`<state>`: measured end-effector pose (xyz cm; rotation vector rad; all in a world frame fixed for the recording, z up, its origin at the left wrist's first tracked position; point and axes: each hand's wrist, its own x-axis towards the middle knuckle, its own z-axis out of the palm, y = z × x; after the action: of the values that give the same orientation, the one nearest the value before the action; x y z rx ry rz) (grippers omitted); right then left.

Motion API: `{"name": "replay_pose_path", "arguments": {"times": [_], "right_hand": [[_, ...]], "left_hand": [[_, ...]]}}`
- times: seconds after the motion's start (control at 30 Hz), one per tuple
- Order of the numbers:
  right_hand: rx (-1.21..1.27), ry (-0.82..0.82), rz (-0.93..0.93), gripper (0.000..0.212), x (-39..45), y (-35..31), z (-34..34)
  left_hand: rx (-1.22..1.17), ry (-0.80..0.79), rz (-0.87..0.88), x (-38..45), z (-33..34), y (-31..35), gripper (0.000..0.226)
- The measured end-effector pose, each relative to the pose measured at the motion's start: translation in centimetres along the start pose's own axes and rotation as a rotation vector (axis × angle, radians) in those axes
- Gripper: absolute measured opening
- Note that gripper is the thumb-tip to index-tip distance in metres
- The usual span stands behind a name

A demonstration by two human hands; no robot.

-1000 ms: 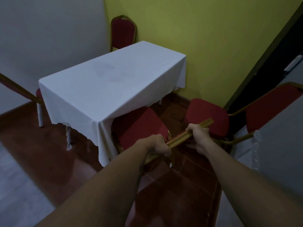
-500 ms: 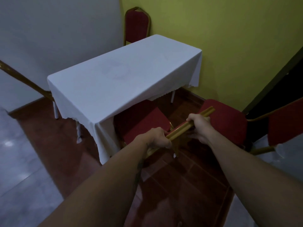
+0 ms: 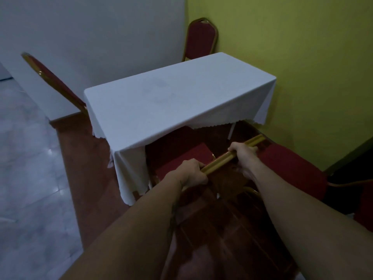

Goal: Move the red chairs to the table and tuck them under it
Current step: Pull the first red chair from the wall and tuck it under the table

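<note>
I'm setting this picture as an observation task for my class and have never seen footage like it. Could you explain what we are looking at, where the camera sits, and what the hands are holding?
No machine is here: these are a person's two bare arms. The camera is worn on the person's head and looks forward and down, so the arms enter from the bottom edge. The left hand and right hand both grip the gold top rail of a red chair, whose seat is partly beneath the white tablecloth. Nothing lies on the cloth. Three more red chairs show: one at the far end, one at the left end, and one to the right, not tucked under.
</note>
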<state>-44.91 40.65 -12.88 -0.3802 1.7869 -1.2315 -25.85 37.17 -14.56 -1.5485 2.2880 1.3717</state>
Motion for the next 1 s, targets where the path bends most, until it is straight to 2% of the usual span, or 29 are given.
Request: {"name": "replay_pose_path", "arguments": {"times": [0.17,0.33,0.7,0.87,1.0], "right_hand": [[-0.02,-0.059,0.003,0.061,2.0,-0.8,0.2],[-0.009,-0.045,0.004,0.067,3.2,-1.1,1.2],[-0.004,-0.15,0.025,0.092,4.7,-2.1,3.8],[0.038,-0.162,0.034,0.105,5.2,-2.0,4.2],[0.042,-0.137,0.03,0.103,5.3,-2.1,4.6]], "left_hand": [[-0.065,0.042,-0.017,0.9,-0.3,0.3,0.064],[-0.132,0.08,-0.025,1.3,-0.5,-0.2,0.065],[-0.181,0.14,-0.094,2.8,-3.1,-2.2,0.057],[-0.209,0.127,-0.098,3.1,-3.5,-2.4,0.058],[-0.252,0.098,-0.077,3.4,-3.7,-2.5,0.061]]}}
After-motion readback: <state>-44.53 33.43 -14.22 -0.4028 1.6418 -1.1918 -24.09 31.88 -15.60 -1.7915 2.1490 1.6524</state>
